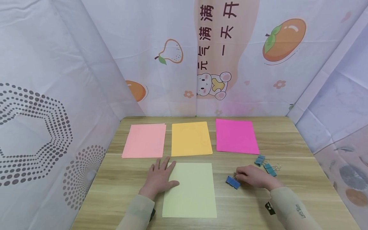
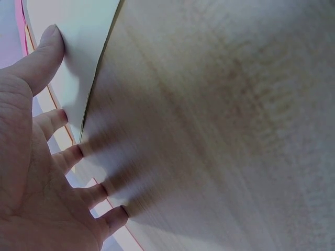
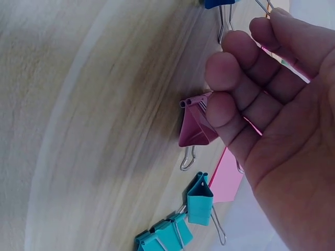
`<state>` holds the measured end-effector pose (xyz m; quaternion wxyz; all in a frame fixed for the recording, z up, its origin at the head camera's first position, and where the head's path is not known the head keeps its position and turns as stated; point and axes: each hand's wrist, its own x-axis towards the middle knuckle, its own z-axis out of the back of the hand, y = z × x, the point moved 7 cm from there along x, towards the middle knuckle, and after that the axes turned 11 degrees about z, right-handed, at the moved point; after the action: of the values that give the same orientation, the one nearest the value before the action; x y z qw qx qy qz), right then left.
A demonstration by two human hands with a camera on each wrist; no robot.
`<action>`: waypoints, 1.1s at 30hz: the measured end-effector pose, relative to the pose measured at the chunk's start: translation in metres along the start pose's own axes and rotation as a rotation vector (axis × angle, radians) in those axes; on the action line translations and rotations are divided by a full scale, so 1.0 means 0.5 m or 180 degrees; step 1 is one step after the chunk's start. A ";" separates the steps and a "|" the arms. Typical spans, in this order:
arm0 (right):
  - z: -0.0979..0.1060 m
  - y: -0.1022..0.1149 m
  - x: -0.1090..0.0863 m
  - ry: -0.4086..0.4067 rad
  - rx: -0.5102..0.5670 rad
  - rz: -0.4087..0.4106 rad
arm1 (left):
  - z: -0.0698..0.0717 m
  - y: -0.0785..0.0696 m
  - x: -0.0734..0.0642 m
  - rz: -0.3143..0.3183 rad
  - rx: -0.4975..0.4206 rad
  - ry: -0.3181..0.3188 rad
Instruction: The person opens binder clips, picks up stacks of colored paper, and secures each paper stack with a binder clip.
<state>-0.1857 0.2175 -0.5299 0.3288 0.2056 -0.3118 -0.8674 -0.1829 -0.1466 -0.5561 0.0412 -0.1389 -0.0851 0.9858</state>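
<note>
My left hand (image 1: 159,179) lies spread at the upper left of a pale yellow-green paper sheet (image 1: 191,191). Its thumb is over the paper (image 2: 86,36), while the other fingertips reach the sheet's edge and the wooden table. The right hand (image 1: 254,176) has curled fingers, with thumb and index finger pinching a wire handle of a blue binder clip (image 1: 233,182). Only a bit of blue clip (image 3: 217,3) shows in the right wrist view. Under the curled fingers there is a pink binder clip (image 3: 198,125), hidden from the head view by the hand.
Two teal binder clips (image 1: 270,169) (image 3: 200,201) lie beyond the right hand. Along the back of the wooden table (image 1: 115,191) lie pink (image 1: 145,140), orange-yellow (image 1: 191,139) and magenta (image 1: 236,136) paper sheets. Printed cloth (image 1: 172,80) hangs behind and at both sides.
</note>
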 end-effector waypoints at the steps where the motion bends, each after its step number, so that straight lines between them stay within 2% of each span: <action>1: 0.000 0.000 0.000 -0.0008 -0.0004 0.0008 | 0.000 0.000 0.000 0.0001 -0.0001 0.0001; 33: 0.003 -0.026 -0.011 -0.0280 0.0214 -0.0022 | 0.004 -0.004 -0.004 -0.0013 -0.0021 -0.0004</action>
<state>-0.1885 0.2294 -0.5367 0.3047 0.1793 -0.3542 -0.8657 -0.1816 -0.1452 -0.5535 0.0427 -0.1382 -0.0886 0.9855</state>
